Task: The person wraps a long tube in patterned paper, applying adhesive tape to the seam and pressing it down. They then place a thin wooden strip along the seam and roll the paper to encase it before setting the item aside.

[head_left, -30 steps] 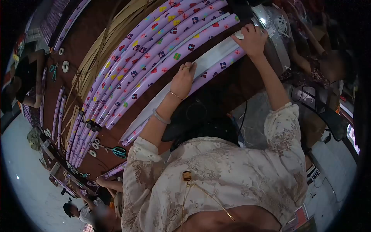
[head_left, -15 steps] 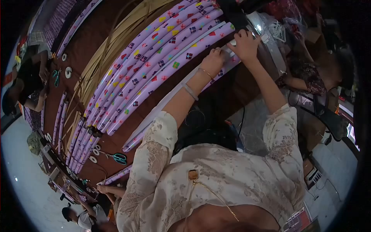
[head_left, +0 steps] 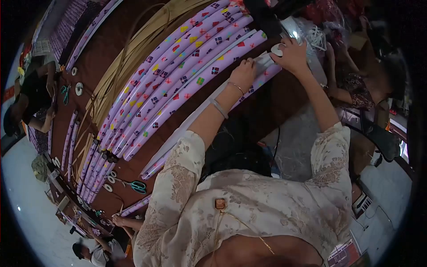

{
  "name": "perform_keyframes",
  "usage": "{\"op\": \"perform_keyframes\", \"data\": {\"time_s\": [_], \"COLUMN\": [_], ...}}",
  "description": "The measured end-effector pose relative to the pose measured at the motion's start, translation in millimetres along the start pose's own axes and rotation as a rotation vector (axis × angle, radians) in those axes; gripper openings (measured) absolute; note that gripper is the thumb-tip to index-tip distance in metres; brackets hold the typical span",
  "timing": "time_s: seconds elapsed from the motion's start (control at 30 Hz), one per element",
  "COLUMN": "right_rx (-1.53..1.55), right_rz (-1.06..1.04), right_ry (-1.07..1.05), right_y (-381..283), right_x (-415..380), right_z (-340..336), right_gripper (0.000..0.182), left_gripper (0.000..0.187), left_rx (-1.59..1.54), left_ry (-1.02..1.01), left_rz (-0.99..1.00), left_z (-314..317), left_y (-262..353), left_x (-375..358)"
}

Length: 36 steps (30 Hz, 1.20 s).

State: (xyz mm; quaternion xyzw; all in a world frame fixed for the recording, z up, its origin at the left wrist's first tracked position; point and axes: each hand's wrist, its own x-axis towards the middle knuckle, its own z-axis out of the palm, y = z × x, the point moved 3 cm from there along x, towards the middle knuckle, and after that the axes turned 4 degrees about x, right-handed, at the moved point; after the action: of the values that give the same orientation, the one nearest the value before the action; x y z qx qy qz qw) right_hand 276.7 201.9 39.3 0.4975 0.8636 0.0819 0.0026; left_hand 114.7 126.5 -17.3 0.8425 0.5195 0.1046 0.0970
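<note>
A partly rolled purple patterned sheet (head_left: 271, 72), white on its back, lies along the near edge of the brown table. My left hand (head_left: 243, 74) rests on the white side of it with fingers curled together; whatever is under the fingertips is hidden. At the sheet's far right end, my right hand (head_left: 292, 54) has its thumb and fingers around a white tape roll (head_left: 278, 49). Beyond my hands lie several finished purple rolls (head_left: 195, 82) side by side.
Green-handled scissors (head_left: 138, 187) and tape rolls (head_left: 108, 187) lie on the brown table (head_left: 133, 171). Brown strips (head_left: 116, 66) run behind the rolls. People work at the left (head_left: 38, 100), bottom left (head_left: 104, 251) and right (head_left: 351, 91). Clear plastic (head_left: 331, 22) is at the upper right.
My right hand has moved slightly right and away from my left hand, and the white tape roll now shows in it. My left hand has shifted slightly left and down.
</note>
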Motion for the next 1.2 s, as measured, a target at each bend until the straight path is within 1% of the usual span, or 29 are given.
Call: {"op": "perform_keyframes", "data": {"time_s": [0.03, 0.07, 0.1, 0.17, 0.3, 0.37, 0.4, 0.5, 0.57, 0.6, 0.67, 0.7, 0.77, 0.8, 0.87, 0.9, 1.0, 1.1, 1.13, 1.2], "right_rx": [-0.006, -0.011, -0.013, -0.039, 0.007, 0.024, 0.024, 0.064, 0.086, 0.087, 0.152, 0.152, 0.198, 0.197, 0.181, 0.202, 0.229, 0.232, 0.232, 0.192], "right_rz": [0.009, 0.019, 0.023, 0.066, 0.095, 0.076, 0.081, 0.079, 0.063, 0.066, 0.111, 0.114, 0.111, 0.118, 0.138, 0.163, 0.182, 0.185, 0.189, 0.19], "right_ry": [0.049, 0.098, 0.103, 0.153, 0.152, 0.237, 0.238, 0.236, 0.278, 0.28, 0.284, 0.285, 0.327, 0.327, 0.349, 0.299, 0.313, 0.32, 0.321, 0.286], "right_y": [-1.3, -2.1, -3.6, -6.0, -5.8, -5.9, -5.4, -5.5, -5.6, -6.1, -6.3, -5.9, -5.1, -4.9, -4.8, -5.1, -3.8, -2.2, -1.3, -0.3], "right_x": [0.6, 0.9, 2.2, 3.9, 4.5, 2.4, 2.0, -0.6, -3.1, -4.4, -7.9, -8.9, -11.6, -12.8, -15.4, -14.0, -15.7, -16.9, -18.0, -18.6], "right_z": [2.4, 4.9, 6.0, 7.8, 15.2, 14.8, 15.2, 16.2, 16.2, 14.7, 12.5, 13.7, 17.5, 18.9, 20.2, 15.2, 17.8, 20.8, 22.2, 26.1], "right_gripper": [0.043, 0.042, 0.042, 0.04, 0.036, 0.035, 0.035, 0.034, 0.033, 0.033, 0.028, 0.028, 0.031, 0.031, 0.03, 0.028, 0.025, 0.026, 0.026, 0.027], "left_gripper": [0.028, 0.038, 0.038, 0.043, 0.045, 0.045, 0.045, 0.042, 0.036, 0.036, 0.036, 0.036, 0.016, 0.016, 0.013, 0.021, 0.021, 0.018, 0.018, 0.014], "left_rx": [-0.024, -0.07, -0.067, -0.068, -0.113, -0.044, -0.042, -0.011, -0.066, -0.063, -0.104, -0.103, 0.02, 0.02, 0.067, 0.074, 0.042, 0.015, 0.016, -0.077], "left_ry": [-0.015, -0.108, -0.104, -0.003, -0.064, -0.132, -0.133, -0.13, -0.092, -0.092, 0.198, 0.198, 0.25, 0.248, 0.17, 0.302, 0.249, 0.21, 0.21, 0.249], "left_rz": [0.011, -0.002, 0.002, 0.001, -0.013, -0.049, -0.044, -0.038, -0.115, -0.113, -0.18, -0.177, -0.267, -0.261, -0.358, -0.415, -0.436, -0.438, -0.434, -0.409], "left_z": [-4.6, -6.6, -3.2, 1.5, -1.0, 6.4, 4.5, -3.5, -11.3, -5.2, 0.0, 1.5, 2.4, 1.6, 1.1, 1.1, 7.9, 6.1, 6.6, 5.7], "left_y": [1.3, 1.9, 1.6, 0.5, 1.8, 2.5, 3.2, 6.9, 8.1, 9.1, 12.7, 17.2, 22.6, 24.3, 24.4, 24.8, 23.2, 21.7, 20.9, 18.5], "left_x": [0.8, 3.4, 5.8, 9.9, 16.7, 21.5, 22.9, 22.2, 24.7, 27.7, 34.9, 40.3, 50.0, 54.1, 61.9, 64.7, 68.1, 68.8, 69.0, 69.7]}}
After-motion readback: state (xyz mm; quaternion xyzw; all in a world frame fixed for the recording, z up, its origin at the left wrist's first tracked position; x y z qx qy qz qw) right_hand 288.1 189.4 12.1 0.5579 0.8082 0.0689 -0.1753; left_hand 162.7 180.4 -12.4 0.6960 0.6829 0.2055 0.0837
